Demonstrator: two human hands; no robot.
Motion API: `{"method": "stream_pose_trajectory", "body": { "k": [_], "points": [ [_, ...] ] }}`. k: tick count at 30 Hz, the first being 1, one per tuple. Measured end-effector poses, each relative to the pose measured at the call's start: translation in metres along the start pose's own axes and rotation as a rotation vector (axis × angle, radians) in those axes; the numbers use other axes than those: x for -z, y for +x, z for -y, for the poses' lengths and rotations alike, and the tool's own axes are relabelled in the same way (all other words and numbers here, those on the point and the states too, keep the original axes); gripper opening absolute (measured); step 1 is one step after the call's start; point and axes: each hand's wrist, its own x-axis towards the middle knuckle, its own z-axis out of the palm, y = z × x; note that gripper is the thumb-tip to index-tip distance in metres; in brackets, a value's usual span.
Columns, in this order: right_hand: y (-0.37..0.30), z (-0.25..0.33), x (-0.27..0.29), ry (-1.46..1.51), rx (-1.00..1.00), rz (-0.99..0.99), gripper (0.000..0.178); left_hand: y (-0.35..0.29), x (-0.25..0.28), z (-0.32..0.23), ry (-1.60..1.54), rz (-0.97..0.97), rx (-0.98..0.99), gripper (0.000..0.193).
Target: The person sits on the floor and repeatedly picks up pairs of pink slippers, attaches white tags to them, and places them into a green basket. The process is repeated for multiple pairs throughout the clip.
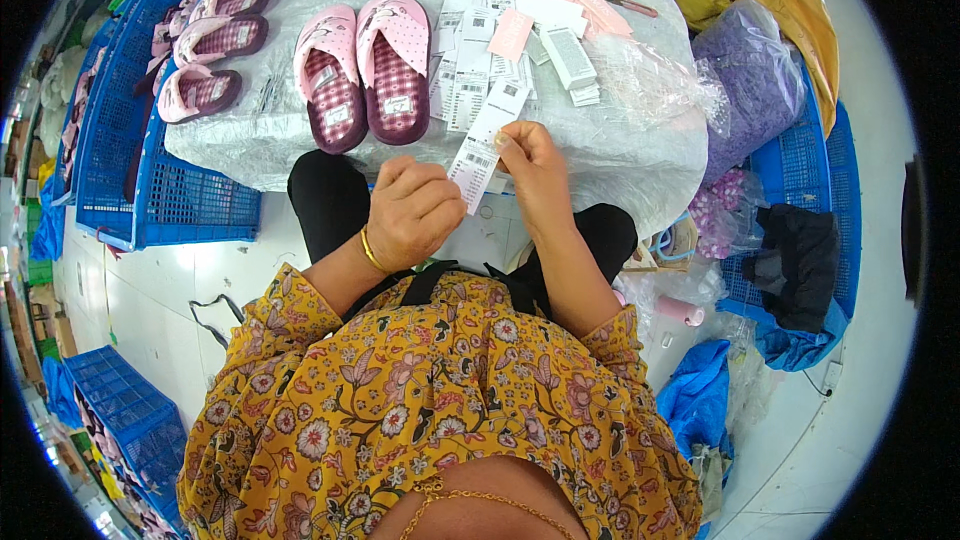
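Observation:
A long white paper hang tag (477, 161) with printed lines and a barcode hangs tilted above the table's near edge. My right hand (537, 168) pinches its right edge between thumb and fingers. My left hand (415, 212) is closed in a loose fist against the tag's lower left edge; what its fingertips hold is hidden. Beyond my left hand, a pair of pink slippers (393, 50) with dark checked insoles lies on the table, toes pointing away. More white tags (467, 90) and pink cards (511, 35) are spread just past my hands.
The table (270, 155) is covered in clear plastic. Several pink slippers (225, 38) line its left side, beside a blue crate (200, 202). A stack of white cards (568, 57), clear plastic strands (645, 80) and a small cutter (632, 6) lie right. Purple bagged goods (752, 80) stand beyond.

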Motion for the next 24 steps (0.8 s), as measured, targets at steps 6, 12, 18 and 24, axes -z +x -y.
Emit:
{"method": "stream_pose_trajectory", "body": {
  "k": [6,12,18,24],
  "points": [
    [-0.014,-0.006,-0.016,-0.031,0.094,-0.08,0.012,-0.002,0.02,-0.015,-0.287,-0.097,0.516,0.041],
    [-0.039,0.012,-0.024,-0.195,0.115,0.018,0.011,-0.011,0.0,-0.001,-1.212,0.088,1.213,0.018],
    [-0.048,0.029,-0.017,-0.773,0.675,-0.179,0.009,-0.013,-0.002,0.003,-1.252,0.043,1.257,0.016],
    [-0.052,0.025,-0.022,-0.852,0.789,-0.049,0.013,-0.018,-0.006,0.004,-1.092,0.091,0.948,0.017]
  ]
}}
